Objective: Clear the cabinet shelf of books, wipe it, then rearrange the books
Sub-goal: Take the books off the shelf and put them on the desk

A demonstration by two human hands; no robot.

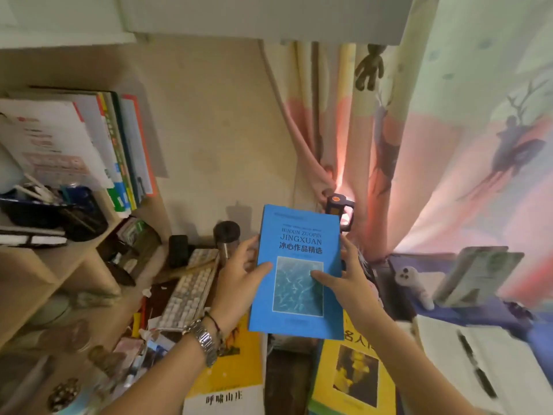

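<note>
You see a keyboard (191, 295) lying on the cluttered table, with a dark steel tumbler (226, 241) upright just behind it. A patterned curtain (449, 145) hangs at the right, a small dark toy bear (370, 67) dangling against it. A white seal toy (411, 280) lies below, near an open notebook (478, 354) carrying a pen (475, 363).

Blue book (296, 274) with pale water-patterned panel; yellow books (236, 372) beneath; pink deer-print curtain (466, 139).

One blue book (297, 272), two yellow books (230, 372), one keyboard (191, 295), two hands (239, 283).
</note>
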